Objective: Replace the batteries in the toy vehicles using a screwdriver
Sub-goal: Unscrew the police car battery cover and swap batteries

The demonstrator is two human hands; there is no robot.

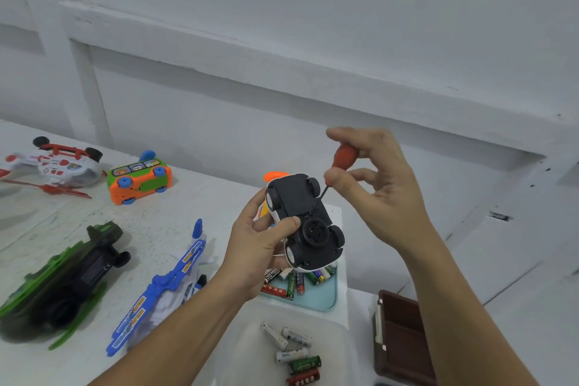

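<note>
Working the battery-cover screw

Fingers curled, the left hand (260, 247) holds the white plastic toy car (300, 213), black underside up, above the pale blue battery tray (326, 296). The right hand (382, 185) pinches the orange-handled screwdriver (344, 155), tip at the chassis. Next probably needs steady turning.

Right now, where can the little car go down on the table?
Bare table lies between the orange bus, the blue plane and the wall. Another bare strip runs along the near edge, in front of the green toy. Right of the plane it is crowded: the teal battery tray, the white battery tray and a brown box.
</note>
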